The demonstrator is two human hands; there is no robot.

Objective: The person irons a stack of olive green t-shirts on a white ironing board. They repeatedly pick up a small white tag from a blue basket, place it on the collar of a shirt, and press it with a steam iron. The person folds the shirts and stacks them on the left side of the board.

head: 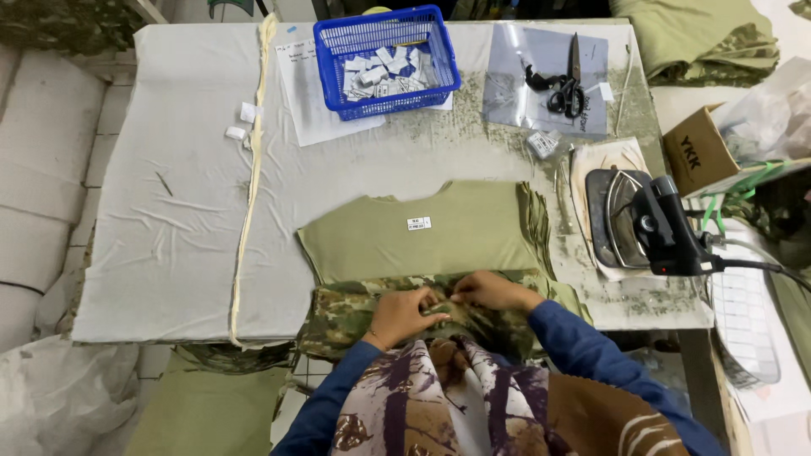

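Note:
A stack of olive-green fabric pieces (439, 245) lies on the padded table, with a small white label (418, 223) on top. A camouflage fabric piece (355, 308) lies across its near edge. My left hand (404, 314) and my right hand (488, 291) both pinch the camouflage fabric near its middle, fingertips almost touching each other. Blue sleeves cover both my arms.
An iron (646, 221) rests on a pad at the right. At the back of the grey-covered table (186, 211) stand a blue basket (384, 59) of white labels and black scissors (568, 84). A cardboard box (697, 152) and folded fabric (701, 38) sit far right.

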